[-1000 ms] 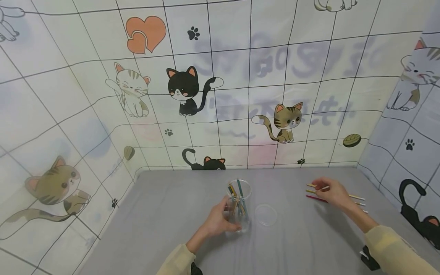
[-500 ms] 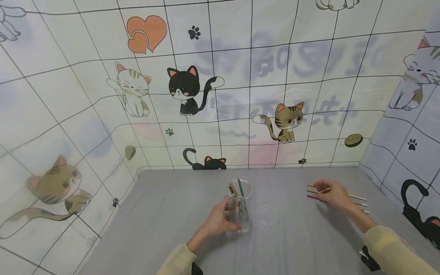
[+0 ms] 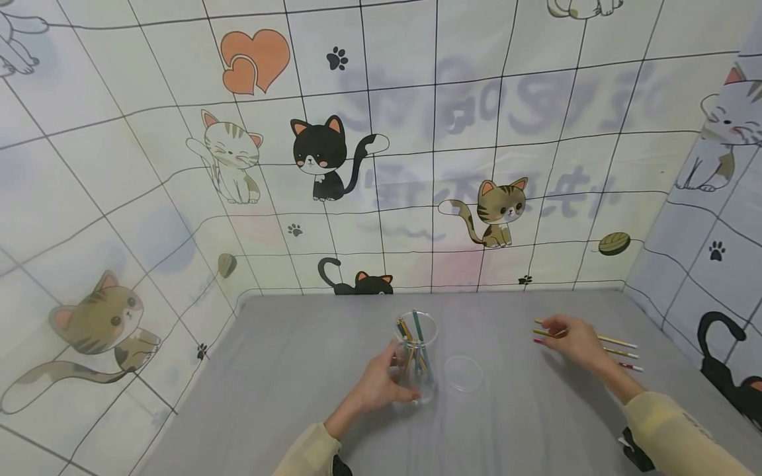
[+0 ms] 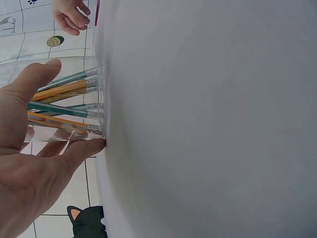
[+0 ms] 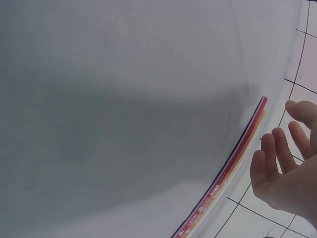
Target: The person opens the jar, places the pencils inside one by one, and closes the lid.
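My left hand point(image 3: 378, 380) grips a clear jar point(image 3: 426, 390) standing on the table, its thumb and fingers round the lower wall. Several pencils point(image 4: 64, 89), teal and yellow-orange, lean inside the jar. Over on the right, my right hand point(image 3: 574, 340) is above three loose pencils, two yellow and one red. The red pencil point(image 5: 248, 135) lies nearest me, beside a yellow pencil point(image 3: 619, 342). In the right wrist view the fingers point(image 5: 270, 153) are loosely bent with nothing between them, apart from the pencils. The hand partly hides the pencils in the head view.
A clear round lid point(image 3: 464, 374) lies flat just right of the jar. Grey cloth covers the table point(image 3: 286, 370). Behind it and at both sides hang white sheets point(image 3: 405, 231) with a grid and cat drawings.
My right hand has moved slightly toward me, over the red pencil, whose far-right end shows more now. The left hand and jar stay in place.
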The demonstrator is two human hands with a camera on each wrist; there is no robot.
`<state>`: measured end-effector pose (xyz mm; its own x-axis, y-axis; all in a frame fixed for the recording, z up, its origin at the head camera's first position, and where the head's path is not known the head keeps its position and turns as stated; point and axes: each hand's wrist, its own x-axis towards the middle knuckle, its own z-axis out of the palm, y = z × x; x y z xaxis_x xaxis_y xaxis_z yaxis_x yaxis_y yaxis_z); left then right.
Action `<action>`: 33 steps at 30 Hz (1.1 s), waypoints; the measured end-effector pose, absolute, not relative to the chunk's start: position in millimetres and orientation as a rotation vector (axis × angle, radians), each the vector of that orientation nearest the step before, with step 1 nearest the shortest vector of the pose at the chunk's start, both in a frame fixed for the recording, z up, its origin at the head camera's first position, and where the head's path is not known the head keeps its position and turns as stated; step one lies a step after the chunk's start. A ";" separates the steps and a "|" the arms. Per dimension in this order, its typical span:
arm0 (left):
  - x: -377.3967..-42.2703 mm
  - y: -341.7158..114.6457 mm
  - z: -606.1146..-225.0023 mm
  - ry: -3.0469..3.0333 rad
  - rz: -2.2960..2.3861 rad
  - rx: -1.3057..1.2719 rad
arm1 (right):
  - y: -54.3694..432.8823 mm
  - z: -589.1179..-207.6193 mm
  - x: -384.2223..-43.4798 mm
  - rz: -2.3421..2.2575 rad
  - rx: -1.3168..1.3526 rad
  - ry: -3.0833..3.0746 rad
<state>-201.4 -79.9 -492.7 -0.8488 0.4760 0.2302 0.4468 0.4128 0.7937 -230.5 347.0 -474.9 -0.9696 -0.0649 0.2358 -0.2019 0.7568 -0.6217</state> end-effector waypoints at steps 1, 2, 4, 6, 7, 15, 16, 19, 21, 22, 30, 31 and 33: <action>-201.2 -79.8 -492.5 2.614 1.453 0.851 | 347.0 -475.6 -230.7 1.002 0.212 -2.757; -201.2 -79.8 -492.6 2.618 1.451 0.853 | 346.9 -476.5 -230.8 0.995 0.211 -2.758; -201.3 -79.6 -492.5 2.623 1.451 0.858 | 347.0 -478.1 -231.1 0.982 0.208 -2.759; -201.5 -79.3 -492.3 2.631 1.447 0.856 | 347.3 -479.1 -231.3 0.973 0.203 -2.756; -201.6 -79.1 -492.3 2.632 1.446 0.854 | 347.5 -479.5 -231.5 0.966 0.202 -2.755; -200.9 -77.1 -489.8 2.599 1.476 0.822 | 349.4 -482.4 -233.2 0.930 0.194 -2.750; -200.6 -76.9 -489.7 2.595 1.478 0.819 | 349.3 -482.4 -233.2 0.933 0.192 -2.751; -200.0 -76.6 -489.1 2.593 1.478 0.817 | 349.5 -482.8 -233.1 0.929 0.199 -2.755; -199.9 -76.5 -488.9 2.590 1.481 0.817 | 349.9 -483.4 -233.5 0.920 0.201 -2.759; -200.0 -76.6 -488.8 2.586 1.481 0.816 | 349.9 -483.8 -233.6 0.912 0.205 -2.760; -200.8 -77.0 -489.2 2.566 1.495 0.814 | 350.2 -487.5 -235.4 0.837 0.208 -2.798; -200.9 -77.0 -489.6 2.564 1.498 0.812 | 350.2 -488.1 -235.6 0.831 0.204 -2.808; -200.7 -77.2 -490.2 2.558 1.506 0.816 | 350.2 -489.4 -236.2 0.808 0.203 -2.822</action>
